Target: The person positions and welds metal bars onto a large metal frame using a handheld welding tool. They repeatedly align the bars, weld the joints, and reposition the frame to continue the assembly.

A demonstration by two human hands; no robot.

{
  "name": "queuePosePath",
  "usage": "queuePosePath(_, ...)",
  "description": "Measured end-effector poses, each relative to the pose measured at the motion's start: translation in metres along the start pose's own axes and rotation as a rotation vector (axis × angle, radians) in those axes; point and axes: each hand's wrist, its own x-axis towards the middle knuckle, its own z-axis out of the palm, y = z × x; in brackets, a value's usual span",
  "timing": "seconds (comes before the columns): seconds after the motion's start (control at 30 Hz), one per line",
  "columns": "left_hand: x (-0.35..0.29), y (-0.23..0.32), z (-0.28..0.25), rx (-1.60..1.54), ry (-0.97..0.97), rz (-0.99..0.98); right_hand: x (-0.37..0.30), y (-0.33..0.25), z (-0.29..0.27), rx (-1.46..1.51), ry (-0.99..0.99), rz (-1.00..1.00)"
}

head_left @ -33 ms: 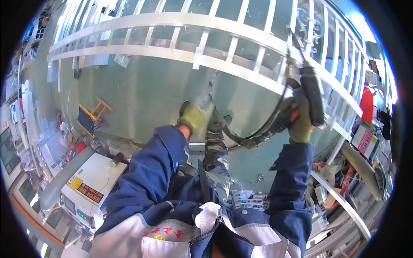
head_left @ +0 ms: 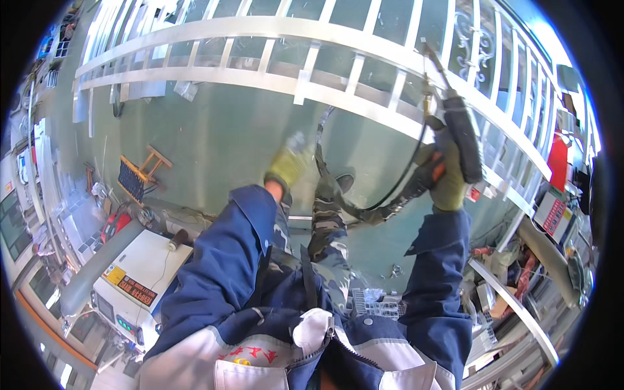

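My right hand [head_left: 448,185], in a yellow-green glove, is wrapped round a black handheld welding torch [head_left: 464,140]. The torch's thin nozzle points away, over the near rails of a white metal railing [head_left: 240,29]. From the torch a camouflage-sleeved hose [head_left: 396,205] with a black cable loops down and left towards my legs. My left hand [head_left: 288,162], gloved alike, hangs above the floor left of the hose and short of the railing. Its grey fingertips are smeared by motion, so whether it holds anything cannot be made out.
A small folding stool [head_left: 133,179] stands at left. Nearer is a white machine [head_left: 133,263] with a control panel. Clear plastic trays [head_left: 377,305] lie by my legs. At right are a long metal bar [head_left: 520,318], a red object [head_left: 559,159] and cluttered materials.
My left hand has shifted a little left, away from the hose. My right hand and the torch have shifted slightly left; the torch stays in its grip.
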Motion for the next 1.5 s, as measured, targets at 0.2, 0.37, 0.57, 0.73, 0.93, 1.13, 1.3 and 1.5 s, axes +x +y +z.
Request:
queuePosePath(0.2,0.086,0.031,-0.047,-0.300,0.302,-0.329,0.039,0.055,0.089,-0.061,-0.253,0.127)
queuePosePath(0.37,0.131,0.006,-0.049,-0.321,0.215,-0.283,0.078,0.085,0.104,-0.105,-0.315,0.131)
queuePosePath(0.57,0.089,-0.015,-0.045,-0.456,0.184,-0.162,0.121,0.114,0.091,0.009,-0.422,0.188)
queuePosePath(0.73,0.049,-0.039,-0.046,-0.493,0.128,-0.186,0.135,0.131,0.083,-0.070,-0.336,0.169)
queuePosePath(0.93,0.066,-0.061,-0.044,-0.526,0.149,-0.116,0.130,0.131,0.092,-0.179,-0.402,0.061)
queuePosePath(1.13,0.083,-0.068,-0.048,-0.536,0.154,-0.082,0.121,0.141,0.101,-0.040,-0.354,-0.002)
queuePosePath(1.3,0.108,-0.091,-0.047,-0.532,0.033,0.059,0.122,0.148,0.096,-0.125,-0.332,-0.202)
queuePosePath(1.5,0.121,-0.083,-0.044,-0.607,-0.062,0.226,0.117,0.155,0.093,-0.090,-0.224,-0.209)
